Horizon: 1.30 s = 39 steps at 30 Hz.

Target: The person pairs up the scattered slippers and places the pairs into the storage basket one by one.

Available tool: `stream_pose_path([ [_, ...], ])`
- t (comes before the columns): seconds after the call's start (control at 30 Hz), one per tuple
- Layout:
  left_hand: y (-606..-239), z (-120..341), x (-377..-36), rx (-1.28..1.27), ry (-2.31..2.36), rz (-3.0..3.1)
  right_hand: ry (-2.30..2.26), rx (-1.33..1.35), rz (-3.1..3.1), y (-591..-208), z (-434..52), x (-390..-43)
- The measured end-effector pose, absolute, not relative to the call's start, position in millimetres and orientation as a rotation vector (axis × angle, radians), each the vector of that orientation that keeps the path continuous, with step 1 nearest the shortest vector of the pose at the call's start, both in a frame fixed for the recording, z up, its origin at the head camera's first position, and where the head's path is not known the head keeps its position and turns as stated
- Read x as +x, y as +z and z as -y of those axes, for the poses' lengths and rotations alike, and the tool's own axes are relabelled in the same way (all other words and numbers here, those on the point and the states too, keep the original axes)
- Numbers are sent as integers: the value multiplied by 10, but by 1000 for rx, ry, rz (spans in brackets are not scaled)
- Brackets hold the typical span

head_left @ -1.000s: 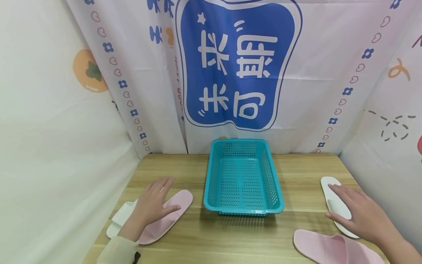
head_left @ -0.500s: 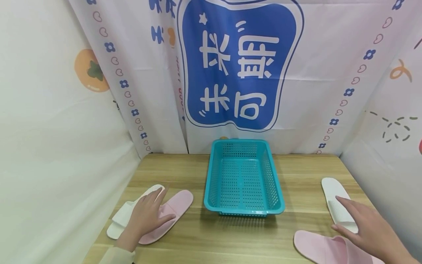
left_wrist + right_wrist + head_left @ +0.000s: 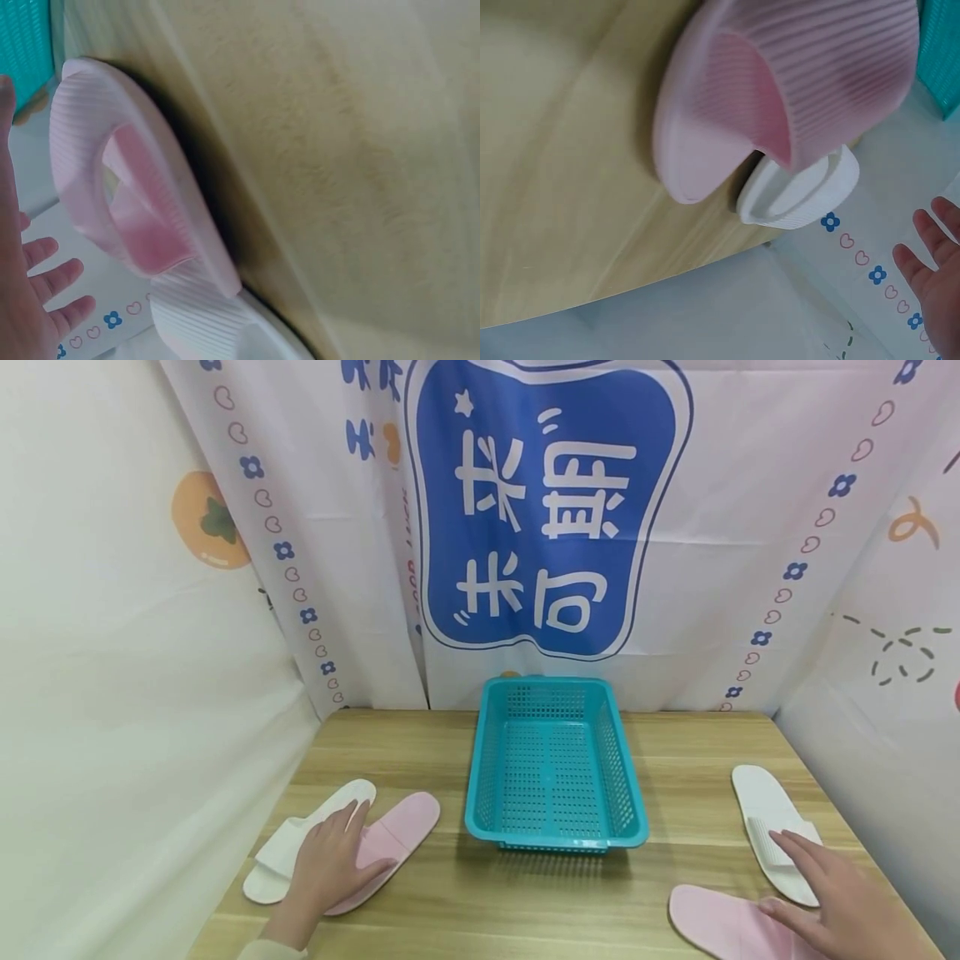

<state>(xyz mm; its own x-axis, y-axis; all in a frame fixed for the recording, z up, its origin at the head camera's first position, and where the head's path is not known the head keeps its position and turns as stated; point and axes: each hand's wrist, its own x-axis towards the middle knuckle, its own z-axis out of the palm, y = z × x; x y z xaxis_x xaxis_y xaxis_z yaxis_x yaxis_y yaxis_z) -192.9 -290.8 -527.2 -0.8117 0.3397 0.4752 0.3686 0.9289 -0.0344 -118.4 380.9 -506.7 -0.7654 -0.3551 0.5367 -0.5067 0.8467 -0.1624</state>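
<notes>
Both hands flat, holding nothing: left hand point(image 3: 326, 868) over left pink slipper point(image 3: 401, 827), right hand point(image 3: 840, 902) between white slipper point(image 3: 772, 827) and right pink slipper point(image 3: 720, 927); pickup step, next needs a grip

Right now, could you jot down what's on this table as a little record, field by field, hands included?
Table: wooden table, cloth backdrop behind it.
Basket: teal basket in the middle, nothing visible inside.
Left side: white slipper and pink slipper lying side by side.
Right side: second white slipper farther back, second pink slipper at the near edge.
Left hand: left hand lies flat, fingers straight, over the left pair.
Right hand: right hand spread over the right pair, fingers straight, gripping nothing.
</notes>
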Motion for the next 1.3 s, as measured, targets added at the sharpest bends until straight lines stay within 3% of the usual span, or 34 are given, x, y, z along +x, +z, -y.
stream_pose_path([
  [0.23,-5385,2909,-1877,-440,-88,2610,392,579,2629,-5194,-3839,-1083],
  [0.67,-5571,2871,-1841,-466,-116,2461,369,792,2519,-5480,-4032,-1083],
  [1.3,-5647,2817,-1803,-392,-116,2472,317,774,2578,-5813,-4083,-1068],
])
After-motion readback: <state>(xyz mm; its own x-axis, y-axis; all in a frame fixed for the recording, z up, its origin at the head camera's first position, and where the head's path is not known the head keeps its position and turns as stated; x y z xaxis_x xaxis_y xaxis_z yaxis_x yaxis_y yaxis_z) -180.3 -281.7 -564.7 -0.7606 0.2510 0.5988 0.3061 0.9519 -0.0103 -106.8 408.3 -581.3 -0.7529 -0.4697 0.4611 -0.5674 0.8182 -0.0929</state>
